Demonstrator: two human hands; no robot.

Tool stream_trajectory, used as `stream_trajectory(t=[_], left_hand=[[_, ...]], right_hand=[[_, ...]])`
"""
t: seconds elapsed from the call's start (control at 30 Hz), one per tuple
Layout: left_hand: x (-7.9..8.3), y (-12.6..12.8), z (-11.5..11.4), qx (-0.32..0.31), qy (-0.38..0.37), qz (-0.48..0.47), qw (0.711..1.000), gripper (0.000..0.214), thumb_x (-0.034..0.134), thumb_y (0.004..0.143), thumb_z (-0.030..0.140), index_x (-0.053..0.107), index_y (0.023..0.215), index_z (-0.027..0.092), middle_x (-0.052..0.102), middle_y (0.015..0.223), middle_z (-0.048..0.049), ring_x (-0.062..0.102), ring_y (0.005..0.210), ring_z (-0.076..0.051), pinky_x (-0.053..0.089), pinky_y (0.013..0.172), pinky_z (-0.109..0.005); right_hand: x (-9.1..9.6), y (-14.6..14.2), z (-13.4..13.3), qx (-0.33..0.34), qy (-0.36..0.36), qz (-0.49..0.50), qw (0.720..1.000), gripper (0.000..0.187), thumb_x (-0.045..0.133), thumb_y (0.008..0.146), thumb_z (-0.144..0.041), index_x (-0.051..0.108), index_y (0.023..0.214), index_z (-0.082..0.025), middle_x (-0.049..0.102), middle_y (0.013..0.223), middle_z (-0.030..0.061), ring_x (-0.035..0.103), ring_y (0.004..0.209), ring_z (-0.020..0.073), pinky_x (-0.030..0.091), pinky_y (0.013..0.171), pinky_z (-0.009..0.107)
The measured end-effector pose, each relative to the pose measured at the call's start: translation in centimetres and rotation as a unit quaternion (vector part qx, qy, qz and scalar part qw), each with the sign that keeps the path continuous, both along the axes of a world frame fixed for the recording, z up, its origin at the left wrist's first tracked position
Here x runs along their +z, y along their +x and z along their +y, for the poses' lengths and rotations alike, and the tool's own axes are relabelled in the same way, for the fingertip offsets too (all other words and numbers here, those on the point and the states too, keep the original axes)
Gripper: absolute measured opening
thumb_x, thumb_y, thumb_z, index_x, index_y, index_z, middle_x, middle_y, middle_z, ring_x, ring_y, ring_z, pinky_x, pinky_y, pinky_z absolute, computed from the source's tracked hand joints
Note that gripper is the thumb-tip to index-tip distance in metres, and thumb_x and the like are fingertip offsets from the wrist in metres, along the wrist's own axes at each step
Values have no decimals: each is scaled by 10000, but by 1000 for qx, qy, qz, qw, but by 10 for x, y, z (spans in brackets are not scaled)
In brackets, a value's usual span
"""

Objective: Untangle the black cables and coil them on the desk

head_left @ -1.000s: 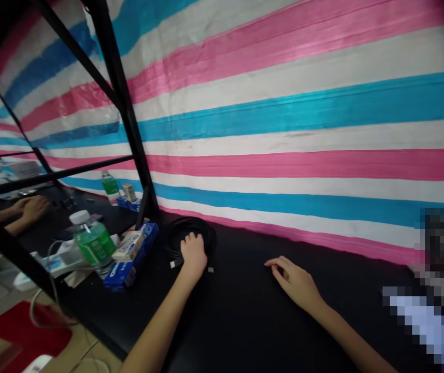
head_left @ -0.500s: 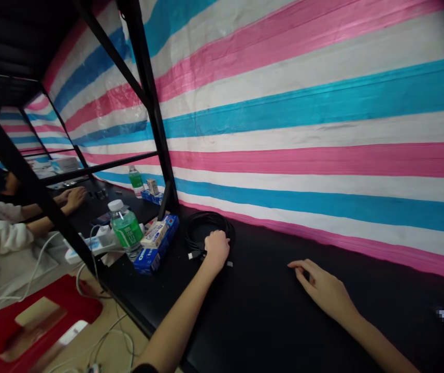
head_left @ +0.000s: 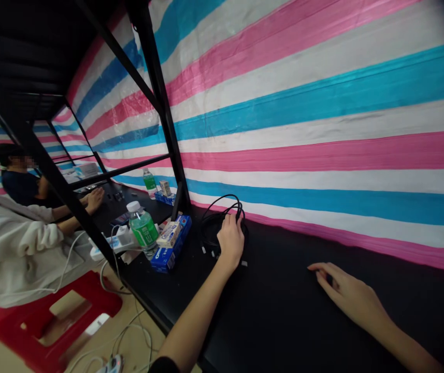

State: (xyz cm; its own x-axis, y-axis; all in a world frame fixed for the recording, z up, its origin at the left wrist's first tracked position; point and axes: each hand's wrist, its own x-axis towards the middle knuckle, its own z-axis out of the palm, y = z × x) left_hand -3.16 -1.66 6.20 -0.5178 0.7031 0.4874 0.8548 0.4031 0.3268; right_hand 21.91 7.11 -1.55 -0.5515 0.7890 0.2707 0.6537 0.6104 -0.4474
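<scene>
Near the back of the black table, my left hand (head_left: 231, 239) is closed around part of a coiled black cable (head_left: 211, 228). Some loops rise above the fingers, tilted up from the tabletop, while others stay low around the hand. Light-coloured plug ends show beside the wrist, one of them a small grey connector (head_left: 244, 263) lying to its right. My right hand (head_left: 342, 291) hovers over or rests on the table farther right, its fingers loosely extended and a gap between thumb and fingers. Nothing is in it.
Left of the cable stand a green-labelled water bottle (head_left: 143, 232) and a blue box (head_left: 163, 259) with a small carton (head_left: 169, 234) on top. A black metal post (head_left: 171, 134) rises behind them. People sit at the far left, past a white power strip (head_left: 107, 246) and red stool (head_left: 85, 311).
My left hand has closed on the cable and lifted several loops off the table. My right hand keeps much the same pose. The camera view has turned slightly left.
</scene>
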Motion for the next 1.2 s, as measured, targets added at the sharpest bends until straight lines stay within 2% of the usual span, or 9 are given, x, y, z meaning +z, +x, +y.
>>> stream_trajectory(t=[0.1,0.27,0.37,0.47,0.6,0.77,0.93,1.03,1.2], left_hand=[[-2,1,0,-19,-22,-4,1000,419,161,910,389,466,1131,207,591,1070,-79,584,915,-174,439,700,-257],[-17,4,6,-56,-96,-20,994,395,297,868,464,562,948,183,661,773,-84,632,748,-233,443,666,-318],[-21,3,7,-67,-102,-40,992,397,363,840,487,535,1012,173,669,787,-90,636,765,-244,443,683,-326],[-18,-2,7,-72,-99,-72,990,416,436,790,538,554,972,184,672,815,-89,633,808,-253,438,710,-330],[-9,-11,5,-30,-49,-115,992,383,305,861,477,558,974,212,673,842,-91,626,850,-258,427,732,-339],[4,-18,-1,74,58,-165,982,501,81,890,448,414,1147,176,659,910,-109,624,849,-243,429,708,-325],[11,-6,-6,84,119,-166,975,532,124,880,495,351,1194,131,661,900,-112,628,833,-236,436,690,-296],[8,11,-7,22,117,-166,979,506,213,884,467,364,1212,112,670,857,-117,635,807,-233,448,690,-286],[-4,53,-16,-207,66,-111,970,480,248,884,443,356,1243,144,663,917,-113,642,767,-195,489,692,-281]], right_hand=[[0,-1,0,3,-7,-1,1000,259,445,779,-412,606,941,-290,582,645,-7,561,506,150,397,462,241],[4,-2,-3,4,-3,2,1000,254,437,780,-401,602,939,-293,591,679,-13,558,517,141,391,473,239],[9,-3,-8,4,7,0,1000,254,420,784,-378,607,928,-284,589,676,-11,557,522,143,383,481,241],[12,-4,-11,2,11,-8,1000,242,410,789,-356,602,920,-289,592,687,-17,558,540,143,378,497,241],[13,-3,-12,-1,6,-16,1000,235,405,796,-339,594,928,-295,589,695,-29,548,535,130,374,507,239],[12,-2,-11,0,14,-11,1000,241,406,793,-338,601,926,-291,595,693,-28,545,521,126,369,495,233],[11,-2,-10,-3,7,-17,1000,236,409,790,-353,599,922,-304,586,667,-35,556,533,136,385,497,239],[9,-1,-8,0,-3,-5,1000,245,422,783,-373,603,930,-297,589,664,-26,561,534,143,392,494,246],[2,-1,1,-12,-67,55,996,291,493,737,-463,638,904,-273,590,602,1,546,493,158,390,471,262]])
